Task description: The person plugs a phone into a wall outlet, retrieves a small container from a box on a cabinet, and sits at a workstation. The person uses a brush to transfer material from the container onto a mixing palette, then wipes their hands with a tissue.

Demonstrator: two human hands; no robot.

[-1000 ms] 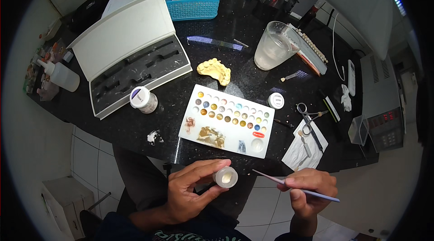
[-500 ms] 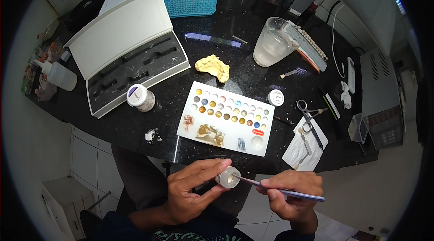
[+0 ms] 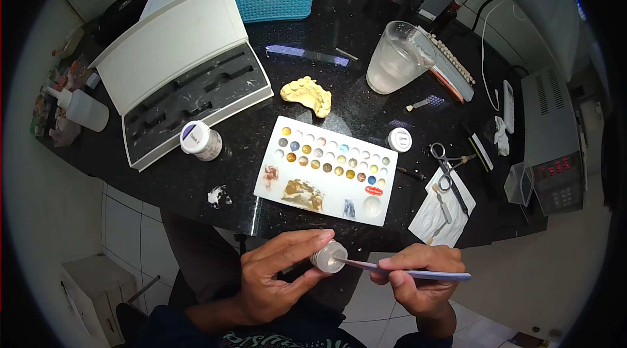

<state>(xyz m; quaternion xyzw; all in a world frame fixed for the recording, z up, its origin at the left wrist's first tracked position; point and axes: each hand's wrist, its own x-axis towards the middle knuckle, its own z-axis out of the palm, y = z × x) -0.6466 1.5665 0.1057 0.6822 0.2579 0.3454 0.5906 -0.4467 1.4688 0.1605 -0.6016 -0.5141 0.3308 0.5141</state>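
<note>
My left hand (image 3: pixel 281 276) grips a small clear jar (image 3: pixel 330 258) between thumb and fingers, its open mouth tipped toward my right hand. A little pale material shows inside it. My right hand (image 3: pixel 421 277) pinches a slim lilac-handled tool (image 3: pixel 418 274) whose thin end reaches into the jar; its tip is too hidden to tell the kind. Just beyond my hands lies a white mixing palette (image 3: pixel 333 201) with rows of coloured wells and brown smears. A yellow dental cast (image 3: pixel 307 95) sits behind the palette. To its right rests a round white lid (image 3: pixel 399 140).
A lidded jar (image 3: pixel 201 142) stands beside an open white case (image 3: pixel 173 34). Farther back are a blue basket (image 3: pixel 273 5) and a glass of liquid (image 3: pixel 395 61). At right, scissor-like forceps (image 3: pixel 445 165) lie partly over a white tissue (image 3: pixel 434 221). White residue (image 3: pixel 219 196) marks the counter.
The lilac-handled tool now lies a little more level, its thin end still in the jar. My left hand and the jar stay nearly in place.
</note>
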